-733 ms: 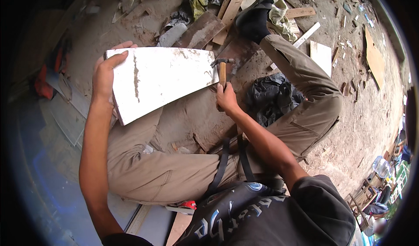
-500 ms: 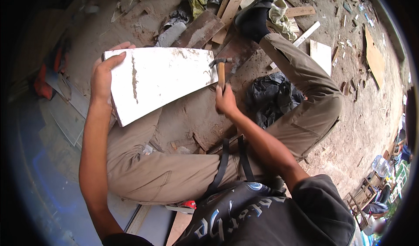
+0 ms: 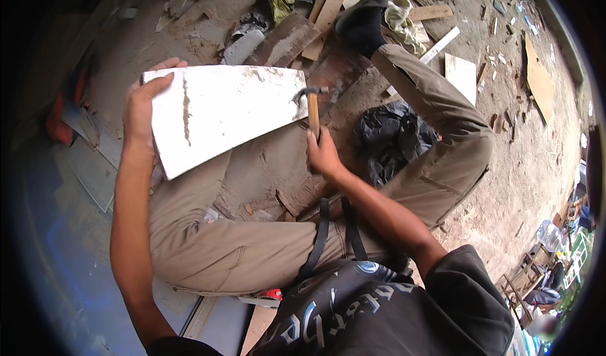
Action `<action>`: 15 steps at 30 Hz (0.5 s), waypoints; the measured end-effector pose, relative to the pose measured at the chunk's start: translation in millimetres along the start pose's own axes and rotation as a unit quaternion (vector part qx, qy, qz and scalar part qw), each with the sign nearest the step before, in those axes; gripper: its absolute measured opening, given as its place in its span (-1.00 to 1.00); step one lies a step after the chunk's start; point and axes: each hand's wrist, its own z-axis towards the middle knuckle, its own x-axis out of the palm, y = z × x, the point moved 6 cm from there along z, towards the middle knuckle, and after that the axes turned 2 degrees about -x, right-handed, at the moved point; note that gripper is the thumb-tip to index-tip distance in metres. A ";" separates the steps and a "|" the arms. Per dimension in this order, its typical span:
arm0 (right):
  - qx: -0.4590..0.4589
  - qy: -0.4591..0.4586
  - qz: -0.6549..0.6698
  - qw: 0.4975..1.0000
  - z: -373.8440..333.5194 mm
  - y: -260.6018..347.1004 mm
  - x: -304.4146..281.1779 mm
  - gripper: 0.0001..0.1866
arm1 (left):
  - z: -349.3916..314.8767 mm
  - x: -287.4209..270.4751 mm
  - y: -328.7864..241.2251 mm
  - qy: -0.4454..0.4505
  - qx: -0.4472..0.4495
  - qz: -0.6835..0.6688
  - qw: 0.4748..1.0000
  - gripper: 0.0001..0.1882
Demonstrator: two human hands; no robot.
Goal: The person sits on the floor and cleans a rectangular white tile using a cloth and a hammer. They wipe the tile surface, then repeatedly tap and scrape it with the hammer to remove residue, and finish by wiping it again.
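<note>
My left hand (image 3: 142,103) is closed on the outer end of a white tapered board (image 3: 221,109), thumb on top and fingers behind its edge. A dark crack or dirt line runs across the board near that hand. In my right hand (image 3: 324,152) is a claw hammer with a wooden handle (image 3: 314,114), gripped low on the handle. The hammer's dark head (image 3: 312,91) is at the board's narrow right end; whether it touches the edge I cannot tell. The board lies tilted above my left leg.
A black plastic bag (image 3: 394,135) lies between my legs. Beyond my foot are wooden planks (image 3: 287,40), a pale cloth (image 3: 404,24) and scattered scraps. A white panel (image 3: 461,78) and a brown sheet (image 3: 536,81) lie to the right; a blue-grey surface (image 3: 82,248) lies at left.
The board and my left hand have shifted slightly left, partly with the whole view. My right hand has moved a little left, and the hammer now leans more to the left.
</note>
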 end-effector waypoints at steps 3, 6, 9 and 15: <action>0.064 0.022 0.075 0.995 32.5 -7.8 -2.0 -0.71 | 12.0 -8.8 2.0 0.022 -0.014 0.014 1.000 -0.41; 0.094 0.043 0.116 0.988 22.5 9.9 -6.0 -0.69 | 17.7 -20.2 4.7 0.019 -0.008 0.039 0.999 -0.41; 0.048 0.048 0.027 0.997 11.0 9.4 -12.8 -0.66 | 24.1 -22.0 3.1 0.035 -0.008 0.028 0.999 -0.40; 0.078 0.026 0.096 0.992 -4.8 33.2 -19.6 -0.59 | 15.9 -2.8 -10.6 0.060 0.014 0.033 0.998 -0.43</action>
